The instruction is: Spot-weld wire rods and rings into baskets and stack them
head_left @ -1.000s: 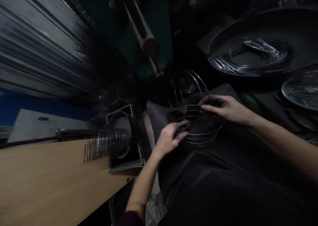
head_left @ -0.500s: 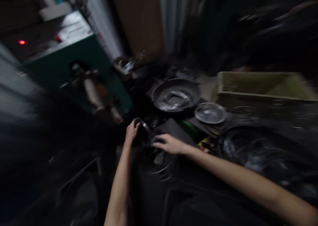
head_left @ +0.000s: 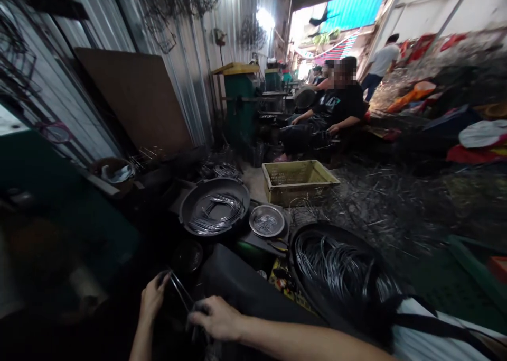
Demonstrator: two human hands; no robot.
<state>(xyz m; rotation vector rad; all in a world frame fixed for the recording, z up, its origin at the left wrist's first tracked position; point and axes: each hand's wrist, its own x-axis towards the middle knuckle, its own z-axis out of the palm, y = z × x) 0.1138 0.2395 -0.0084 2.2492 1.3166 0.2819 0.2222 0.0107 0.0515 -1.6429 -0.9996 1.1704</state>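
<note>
My left hand [head_left: 153, 296] is closed on one end of a thin, shiny bent metal wire piece [head_left: 180, 291] at the lower left. Fingers curled, my right hand [head_left: 214, 316] grips the other end of that wire piece, lower and to the right. Both fingertips look dark. Beyond my hands, a wide round pan [head_left: 186, 205] holds bent metal wires. Beside it is a small metal dish [head_left: 266, 221] with small metal bits. A large black basin [head_left: 295, 250] on the right contains many curved wires.
A yellow crate [head_left: 301, 192] stands behind the small dish. A seated person in black [head_left: 340, 104] is farther back, and another person [head_left: 382, 62] stands behind. Green machinery [head_left: 59, 192] is at the left; loose wires [head_left: 380, 205] cover the floor at right.
The camera view has swung up and to the right, bringing in the people and doorway. Both hands now appear lower and further left, still holding the wire piece.
</note>
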